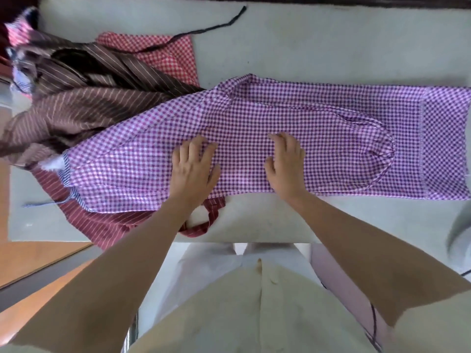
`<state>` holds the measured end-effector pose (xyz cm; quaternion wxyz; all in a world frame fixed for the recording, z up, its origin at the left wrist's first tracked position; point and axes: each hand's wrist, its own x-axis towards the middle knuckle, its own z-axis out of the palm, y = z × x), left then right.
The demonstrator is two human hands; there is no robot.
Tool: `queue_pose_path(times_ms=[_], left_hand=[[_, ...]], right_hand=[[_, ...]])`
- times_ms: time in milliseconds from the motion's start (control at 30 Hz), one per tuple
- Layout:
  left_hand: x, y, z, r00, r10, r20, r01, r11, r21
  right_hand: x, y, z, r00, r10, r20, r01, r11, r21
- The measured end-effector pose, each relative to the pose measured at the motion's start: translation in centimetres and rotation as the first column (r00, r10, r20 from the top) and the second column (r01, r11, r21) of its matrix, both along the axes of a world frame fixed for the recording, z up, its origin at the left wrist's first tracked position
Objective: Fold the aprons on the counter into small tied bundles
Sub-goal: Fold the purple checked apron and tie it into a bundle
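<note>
A purple-and-white checked apron (pixel 318 118) lies spread lengthwise across the pale counter (pixel 318 42), folded into a long band with a rounded pocket near its right end. My left hand (pixel 193 169) rests flat on the cloth near its front edge, fingers straight. A little to the right, my right hand (pixel 286 165) presses flat on the same apron. Neither hand grips the fabric.
A brown striped apron (pixel 84 108) is heaped at the left, over a red checked one (pixel 173 54) with a dark strap (pixel 229 21). A maroon striped apron (pixel 102 222) lies under the purple one at the front left, its loop (pixel 204 225) near the counter edge.
</note>
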<state>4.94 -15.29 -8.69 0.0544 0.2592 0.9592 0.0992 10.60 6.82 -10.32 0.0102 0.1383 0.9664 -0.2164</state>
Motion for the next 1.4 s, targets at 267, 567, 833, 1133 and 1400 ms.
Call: queue_pose_path(times_ms=[267, 567, 833, 1133, 1400], left_hand=[[2.9, -9.6, 3.6, 0.724, 0.677, 0.136, -0.689, 0.719, 0.089], [5.0, -13.1, 4.1, -0.177, 0.463, 0.869, -0.899, -0.435, 0.049], [4.4, -13.1, 4.6, -0.267, 0.377, 0.887, -0.857, -0.514, -0.039], [4.2, -12.9, 6.4, 0.114, -0.005, 0.993, -0.783, -0.616, 0.087], [2.7, -9.7, 7.0, 0.036, 0.126, 0.991, -0.912, -0.402, 0.084]], right_hand=[[-4.1, -9.6, 1.1, 0.926, 0.372, 0.067, -0.343, 0.900, -0.268], [-4.1, -9.6, 1.2, 0.904, 0.403, 0.139, -0.357, 0.894, -0.269], [-3.9, -9.7, 1.5, 0.895, 0.380, 0.231, -0.320, 0.911, -0.261], [-4.0, -10.0, 1.2, 0.902, 0.364, 0.231, -0.325, 0.926, -0.190], [-3.6, -10.1, 1.6, 0.875, 0.366, 0.315, -0.264, 0.909, -0.322]])
